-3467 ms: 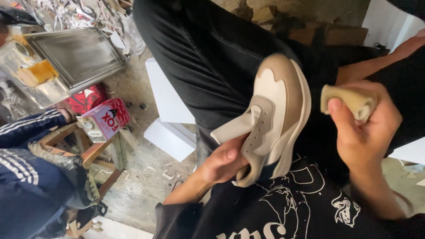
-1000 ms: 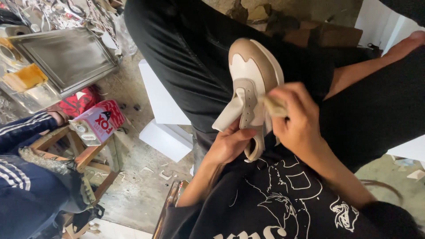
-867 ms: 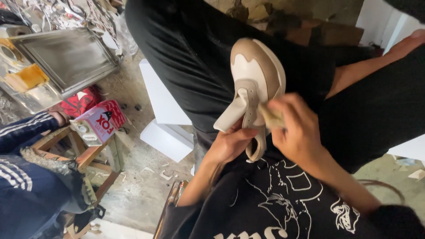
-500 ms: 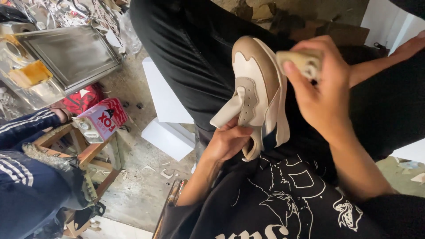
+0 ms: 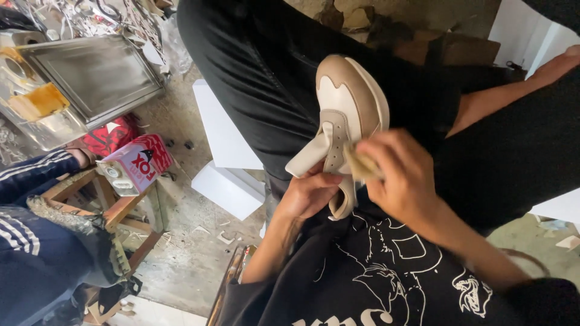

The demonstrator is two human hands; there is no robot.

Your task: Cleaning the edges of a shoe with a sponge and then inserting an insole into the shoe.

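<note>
- A cream and tan shoe (image 5: 349, 115) is held over the lap, toe pointing away, its heel end gripped from below by the left hand (image 5: 309, 194); the left fingers are curled shut around the heel
- The right hand (image 5: 403, 181) is pressed against the side of the shoe near the lace holes, its fingers closed on a small tan cloth (image 5: 361, 164) that touches the shoe
- Most of the cloth is covered by the right hand, so its shape cannot be made out
- The shoe's far side and sole are turned away and hidden; the heel is partly hidden behind the left hand
- Dark trousers (image 5: 254, 78) lie right behind the shoe, so little room is left there; more open room is seen to the left, above the floor (image 5: 187, 241)
- On the floor beside the leg two white boxes (image 5: 223, 151) are seen, their edges close to the trousers
- Further left a red and white carton (image 5: 134, 164) is set on a wooden stool (image 5: 115, 211), and a metal tray (image 5: 90, 78) is cut off by the upper left edge
- Another person's dark sleeve with white stripes (image 5: 30, 181) is cut off at the left edge; that hand is hidden
- The black printed shirt (image 5: 386, 284) is cut off by the bottom edge
</note>
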